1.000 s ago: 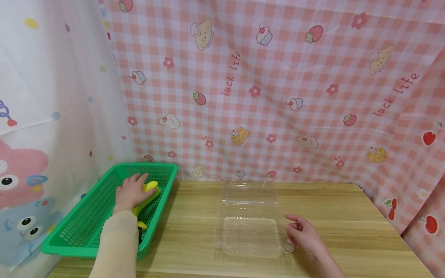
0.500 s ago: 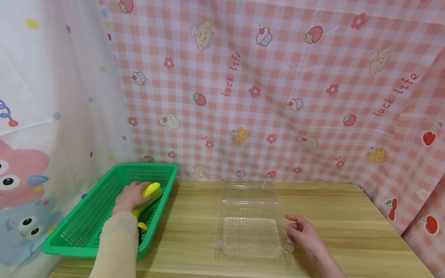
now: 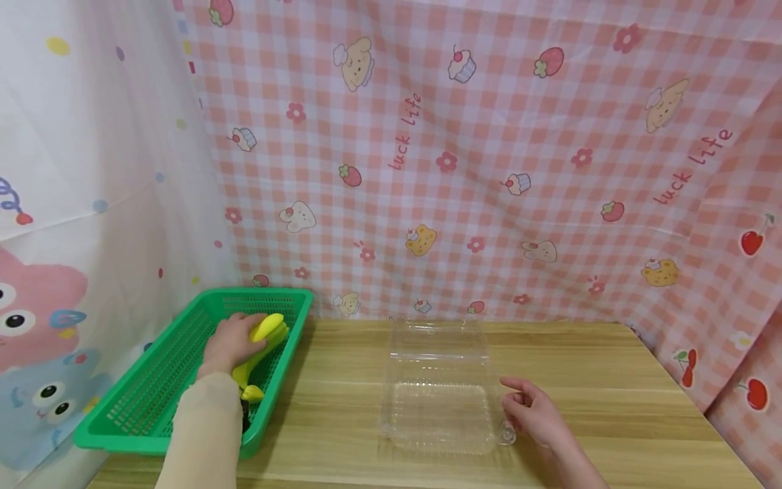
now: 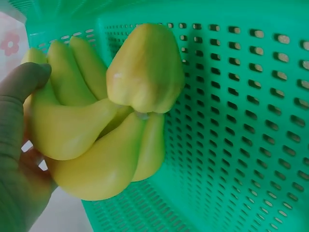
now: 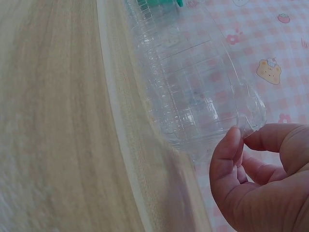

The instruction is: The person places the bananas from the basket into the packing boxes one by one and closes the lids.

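In the green basket (image 3: 153,445), my left hand (image 3: 229,345) grips a bunch of yellow bananas (image 4: 91,135). Its thumb lies over one banana, and part of the palm shows beneath the bunch in the left wrist view. A yellow fruit with a lobed end (image 4: 146,70) sits against the stem end of the bunch. My right hand (image 3: 537,415) is at the right edge of a clear plastic clamshell box (image 3: 441,415), which stands with its lid folded back. In the right wrist view, thumb and forefinger pinch a corner tab of the box.
A wooden table (image 3: 342,407) carries the basket on the left and the box near the middle. Something dark (image 3: 246,415) lies low by the basket's right wall. A pink checked curtain (image 3: 489,136) hangs behind, a white printed one (image 3: 122,136) at the left.
My left hand, first spread over the bananas, has closed round them and lifted them slightly; more of the bunch shows now. My right hand and the box have stayed in place.
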{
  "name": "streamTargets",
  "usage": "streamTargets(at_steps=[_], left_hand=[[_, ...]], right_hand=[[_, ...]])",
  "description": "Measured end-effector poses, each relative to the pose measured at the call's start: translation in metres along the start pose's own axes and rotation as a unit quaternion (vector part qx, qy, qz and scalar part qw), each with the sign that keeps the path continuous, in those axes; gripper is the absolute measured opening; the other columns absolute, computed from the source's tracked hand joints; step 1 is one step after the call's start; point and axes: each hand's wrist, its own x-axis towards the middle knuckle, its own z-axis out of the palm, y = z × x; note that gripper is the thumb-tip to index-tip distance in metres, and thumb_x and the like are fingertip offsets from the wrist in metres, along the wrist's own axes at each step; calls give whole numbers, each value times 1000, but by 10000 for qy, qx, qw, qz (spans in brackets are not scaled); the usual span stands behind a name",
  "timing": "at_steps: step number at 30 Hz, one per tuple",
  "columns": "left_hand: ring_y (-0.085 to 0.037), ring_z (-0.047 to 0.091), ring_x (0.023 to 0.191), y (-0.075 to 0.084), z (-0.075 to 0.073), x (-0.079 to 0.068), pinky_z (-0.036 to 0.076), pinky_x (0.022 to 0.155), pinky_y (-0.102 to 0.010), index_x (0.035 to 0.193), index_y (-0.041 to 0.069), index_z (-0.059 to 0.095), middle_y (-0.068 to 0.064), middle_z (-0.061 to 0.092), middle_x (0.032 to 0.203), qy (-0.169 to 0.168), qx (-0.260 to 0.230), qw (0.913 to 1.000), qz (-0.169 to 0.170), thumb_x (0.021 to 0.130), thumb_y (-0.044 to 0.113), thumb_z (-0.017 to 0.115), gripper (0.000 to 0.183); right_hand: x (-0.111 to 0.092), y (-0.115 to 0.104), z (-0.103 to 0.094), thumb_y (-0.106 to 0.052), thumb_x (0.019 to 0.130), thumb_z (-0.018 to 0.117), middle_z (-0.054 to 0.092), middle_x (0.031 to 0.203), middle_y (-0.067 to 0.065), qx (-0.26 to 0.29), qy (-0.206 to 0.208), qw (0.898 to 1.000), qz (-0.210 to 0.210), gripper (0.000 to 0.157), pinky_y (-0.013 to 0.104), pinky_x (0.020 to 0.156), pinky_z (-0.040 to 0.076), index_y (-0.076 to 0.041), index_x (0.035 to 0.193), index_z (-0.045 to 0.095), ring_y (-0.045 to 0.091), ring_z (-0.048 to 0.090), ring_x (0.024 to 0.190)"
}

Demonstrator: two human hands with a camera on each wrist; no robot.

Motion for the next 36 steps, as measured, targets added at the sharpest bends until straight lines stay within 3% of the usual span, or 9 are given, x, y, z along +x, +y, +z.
streamTargets(at_steps=[9, 18, 26, 36], left_hand=[[-53, 48, 114, 3, -8, 4, 47, 80, -67, 140, 5, 54, -32, 51, 133, 568, 42, 9978, 331, 88, 23, 68, 57], [-52, 45, 117, 18, -28, 4, 44, 85, -67, 142, 4, 52, -31, 48, 138, 780, 123, 9952, 575, 89, 22, 67, 58], [-48, 51, 107, 28, -45, 8, 46, 82, -62, 141, 7, 55, -27, 51, 136, 1122, 407, 9876, 1023, 87, 21, 69, 57], [-46, 48, 116, 52, -68, 10, 45, 90, -62, 140, 9, 56, -24, 50, 139, 1438, 328, 9785, 1444, 88, 18, 72, 56]], right_hand=[[0, 0, 0, 5, 96, 54, 54, 82, 4, -88, -45, 9999, -51, 46, 20, 52, 39, 16, 138, 39, 11, 48, 61], [1, 0, 1, 5, 96, 55, 54, 83, 4, -68, 73, 9999, -11, 45, 20, 52, 39, 16, 137, 41, 11, 48, 61], [1, 2, 1, 6, 96, 54, 52, 82, 4, 25, 8, 10000, -39, 46, 20, 53, 39, 16, 138, 39, 12, 48, 62], [0, 0, 1, 7, 96, 52, 52, 82, 4, 116, -80, 9999, -62, 47, 20, 54, 40, 16, 139, 37, 11, 48, 62]])
